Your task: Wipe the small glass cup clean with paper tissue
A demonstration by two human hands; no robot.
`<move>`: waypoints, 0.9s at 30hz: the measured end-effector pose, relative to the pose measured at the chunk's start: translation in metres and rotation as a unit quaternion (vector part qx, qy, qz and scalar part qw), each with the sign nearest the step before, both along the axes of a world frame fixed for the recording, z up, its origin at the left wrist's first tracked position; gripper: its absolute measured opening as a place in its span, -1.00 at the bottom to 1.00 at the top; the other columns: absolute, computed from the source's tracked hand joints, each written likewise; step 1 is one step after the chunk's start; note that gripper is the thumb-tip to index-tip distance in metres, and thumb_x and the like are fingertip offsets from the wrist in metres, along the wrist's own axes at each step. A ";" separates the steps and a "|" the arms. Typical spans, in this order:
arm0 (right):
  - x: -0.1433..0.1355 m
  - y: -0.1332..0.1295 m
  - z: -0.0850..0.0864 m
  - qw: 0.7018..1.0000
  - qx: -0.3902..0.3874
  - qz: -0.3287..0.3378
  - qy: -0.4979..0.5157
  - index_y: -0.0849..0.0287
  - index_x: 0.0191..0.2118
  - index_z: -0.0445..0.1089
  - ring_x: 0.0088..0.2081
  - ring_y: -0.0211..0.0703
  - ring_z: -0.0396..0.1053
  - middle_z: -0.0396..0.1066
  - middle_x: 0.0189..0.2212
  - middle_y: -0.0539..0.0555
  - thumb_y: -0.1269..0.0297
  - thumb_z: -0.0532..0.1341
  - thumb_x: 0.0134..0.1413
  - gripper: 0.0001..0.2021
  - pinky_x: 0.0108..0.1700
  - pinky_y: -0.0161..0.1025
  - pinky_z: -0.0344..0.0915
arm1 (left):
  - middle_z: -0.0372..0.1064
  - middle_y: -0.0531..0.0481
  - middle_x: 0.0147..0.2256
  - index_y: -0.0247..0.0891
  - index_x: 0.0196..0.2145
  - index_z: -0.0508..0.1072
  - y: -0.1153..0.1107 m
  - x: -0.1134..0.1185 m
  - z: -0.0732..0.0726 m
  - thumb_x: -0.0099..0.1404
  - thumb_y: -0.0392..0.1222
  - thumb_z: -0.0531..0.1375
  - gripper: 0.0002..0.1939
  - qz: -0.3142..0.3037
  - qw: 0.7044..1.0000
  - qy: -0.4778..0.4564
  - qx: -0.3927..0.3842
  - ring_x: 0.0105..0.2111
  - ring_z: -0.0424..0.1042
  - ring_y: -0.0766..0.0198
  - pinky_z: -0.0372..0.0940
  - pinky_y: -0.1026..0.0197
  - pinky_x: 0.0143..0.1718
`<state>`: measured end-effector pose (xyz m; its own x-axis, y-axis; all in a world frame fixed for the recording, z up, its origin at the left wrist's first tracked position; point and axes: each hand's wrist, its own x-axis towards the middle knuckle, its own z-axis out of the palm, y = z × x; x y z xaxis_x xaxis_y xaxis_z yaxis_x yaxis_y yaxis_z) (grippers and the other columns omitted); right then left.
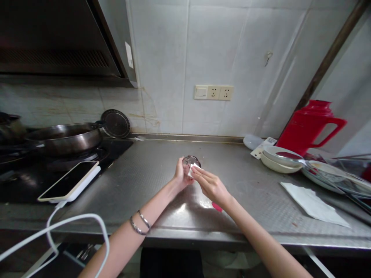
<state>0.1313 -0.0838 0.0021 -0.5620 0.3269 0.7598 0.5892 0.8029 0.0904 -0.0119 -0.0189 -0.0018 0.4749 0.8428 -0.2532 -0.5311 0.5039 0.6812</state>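
Note:
Near the middle of the steel counter, my left hand (181,174) is wrapped round the side of a small clear glass vessel (191,159) with a dark rim. My right hand (209,183) pinches a small piece of white tissue (192,169) against the near side of the vessel's rim. Two silvery bracelets are on my left wrist. A small pink-red item (216,207) lies on the counter under my right wrist. The palm of my right hand and the base of the vessel are hidden.
A phone (71,179) with a white cable lies by the stove at left, near a steel pan (68,139) and a round dark lid (116,123). At right are a red thermos (307,125), stacked bowls (279,162), plates and a white paper sheet (314,204).

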 end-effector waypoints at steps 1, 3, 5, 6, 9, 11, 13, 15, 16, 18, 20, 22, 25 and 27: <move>0.007 0.000 -0.001 1.000 -0.002 0.012 -0.007 0.27 0.04 0.32 0.18 -0.08 0.20 0.40 0.02 0.25 0.62 -0.04 0.16 -0.61 0.12 -0.07 0.32 | 0.19 0.04 -0.73 -0.32 -0.47 0.40 0.001 -0.001 0.001 0.20 0.26 -0.07 -0.44 0.003 1.000 0.008 0.006 -0.78 0.09 0.38 -0.12 0.33 -0.72; 0.019 0.001 -0.002 1.000 -0.020 0.023 -0.007 0.25 0.04 0.34 0.16 -0.09 0.24 0.42 0.01 0.22 0.59 -0.03 0.18 -0.63 0.10 -0.08 0.35 | 0.21 0.01 -0.72 -0.37 -0.40 0.44 0.001 -0.004 0.005 0.20 0.25 -0.09 -0.40 -0.015 0.999 0.027 0.015 -0.80 0.05 0.38 -0.19 0.35 -0.75; 0.028 0.003 0.000 0.999 -0.038 0.016 0.026 0.19 0.03 0.36 0.09 -0.11 0.33 0.45 -0.03 0.18 0.53 0.00 0.22 -0.66 0.05 -0.11 0.40 | 0.29 -0.08 -0.67 -0.41 -0.34 0.45 0.002 -0.008 0.011 0.19 0.25 -0.09 -0.37 -0.082 0.996 0.039 0.017 -0.81 0.00 0.41 -0.27 0.37 -0.78; 0.032 0.004 0.003 0.998 -0.040 0.005 0.057 0.16 0.01 0.38 0.06 -0.11 0.37 0.47 -0.05 0.17 0.49 0.01 0.23 -0.68 0.02 -0.12 0.42 | 0.34 -0.16 -0.62 -0.42 -0.32 0.44 0.001 -0.010 0.014 0.18 0.26 -0.08 -0.37 -0.129 0.991 0.041 0.015 -0.81 -0.02 0.43 -0.29 0.38 -0.78; 0.036 0.010 0.015 0.986 -0.027 -0.029 0.159 0.13 -0.04 0.44 0.01 -0.07 0.41 0.49 -0.08 0.16 0.41 0.07 0.23 -0.73 0.01 -0.09 0.42 | 0.40 -0.31 -0.51 -0.44 -0.26 0.43 0.000 -0.015 0.020 0.15 0.25 -0.01 -0.38 -0.255 0.966 0.043 0.006 -0.80 -0.03 0.49 -0.32 0.41 -0.79; 0.033 0.013 0.026 0.985 -0.032 -0.018 0.171 0.12 -0.05 0.45 0.06 -0.06 0.37 0.46 -0.04 0.14 0.39 0.09 0.23 -0.74 0.06 -0.04 0.38 | 0.41 -0.34 -0.49 -0.45 -0.23 0.43 -0.002 -0.016 0.020 0.15 0.25 0.02 -0.37 -0.307 0.950 0.054 0.005 -0.80 -0.04 0.49 -0.31 0.41 -0.80; 0.028 0.016 0.035 0.990 -0.074 0.028 0.120 0.12 -0.05 0.45 0.09 -0.07 0.33 0.43 0.00 0.13 0.40 0.09 0.22 -0.74 0.10 -0.03 0.34 | 0.42 -0.37 -0.47 -0.45 -0.24 0.44 -0.003 -0.015 0.018 0.16 0.26 0.00 -0.36 -0.333 0.941 0.061 0.008 -0.79 -0.04 0.47 -0.30 0.41 -0.81; 0.022 0.018 0.042 0.987 -0.132 0.073 0.056 0.11 -0.06 0.46 0.11 -0.09 0.32 0.42 0.02 0.12 0.42 0.09 0.22 -0.73 0.12 -0.05 0.32 | 0.43 -0.37 -0.48 -0.42 -0.33 0.45 -0.003 -0.014 0.015 0.17 0.29 -0.04 -0.36 -0.337 0.939 0.063 0.010 -0.80 -0.04 0.46 -0.30 0.40 -0.82; 0.019 0.020 0.044 0.984 -0.154 0.087 0.035 0.10 -0.06 0.46 0.10 -0.10 0.32 0.42 0.02 0.11 0.43 0.10 0.21 -0.73 0.12 -0.05 0.32 | 0.44 -0.36 -0.49 -0.40 -0.39 0.44 -0.002 -0.014 0.014 0.17 0.29 -0.06 -0.36 -0.332 0.941 0.063 0.010 -0.80 -0.05 0.46 -0.30 0.40 -0.83; 0.016 0.022 0.047 0.981 -0.169 0.095 0.024 0.10 -0.06 0.46 0.09 -0.08 0.33 0.42 0.01 0.11 0.43 0.13 0.18 -0.73 0.10 -0.06 0.34 | 0.44 -0.33 -0.51 -0.38 -0.46 0.42 -0.002 -0.013 0.012 0.17 0.30 -0.07 -0.37 -0.316 0.947 0.058 0.014 -0.81 -0.05 0.46 -0.30 0.40 -0.83; 0.017 0.025 0.049 0.984 -0.155 0.089 0.023 0.12 -0.07 0.47 0.07 -0.08 0.35 0.43 -0.01 0.13 0.45 0.15 0.15 -0.73 0.09 -0.07 0.35 | 0.43 -0.31 -0.52 -0.39 -0.45 0.43 -0.001 -0.012 0.012 0.16 0.31 -0.07 -0.35 -0.296 0.954 0.043 0.021 -0.81 -0.03 0.46 -0.28 0.40 -0.83; 0.021 0.027 0.051 0.989 -0.133 0.071 -0.003 0.13 -0.07 0.47 0.06 -0.09 0.36 0.43 -0.01 0.14 0.52 0.13 0.12 -0.69 0.08 -0.11 0.36 | 0.43 -0.30 -0.52 -0.39 -0.42 0.44 -0.001 -0.012 0.013 0.16 0.31 -0.06 -0.36 -0.270 0.962 0.027 0.026 -0.81 -0.02 0.46 -0.27 0.40 -0.83; 0.025 0.027 0.053 0.993 -0.098 0.015 -0.065 0.14 -0.01 0.43 0.07 -0.10 0.36 0.42 0.00 0.14 0.61 0.08 0.06 -0.58 0.07 -0.14 0.37 | 0.42 -0.27 -0.53 -0.40 -0.40 0.43 -0.002 -0.011 0.015 0.16 0.28 -0.08 -0.37 -0.223 0.974 0.018 0.030 -0.82 -0.03 0.46 -0.27 0.39 -0.83; 0.024 0.025 0.051 0.993 -0.072 -0.027 -0.094 0.17 0.01 0.40 0.06 -0.09 0.36 0.44 -0.01 0.15 0.64 0.06 0.04 -0.56 0.04 -0.14 0.38 | 0.42 -0.27 -0.53 -0.41 -0.40 0.43 -0.003 -0.010 0.015 0.17 0.28 -0.10 -0.35 -0.180 0.983 0.020 0.036 -0.82 0.00 0.45 -0.26 0.38 -0.84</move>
<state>0.1557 -0.0592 0.0536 -0.6679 0.4574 0.5871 0.6151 0.7834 0.0895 -0.0221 -0.0220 0.0132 0.7361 0.6391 -0.2231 -0.3003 0.6037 0.7385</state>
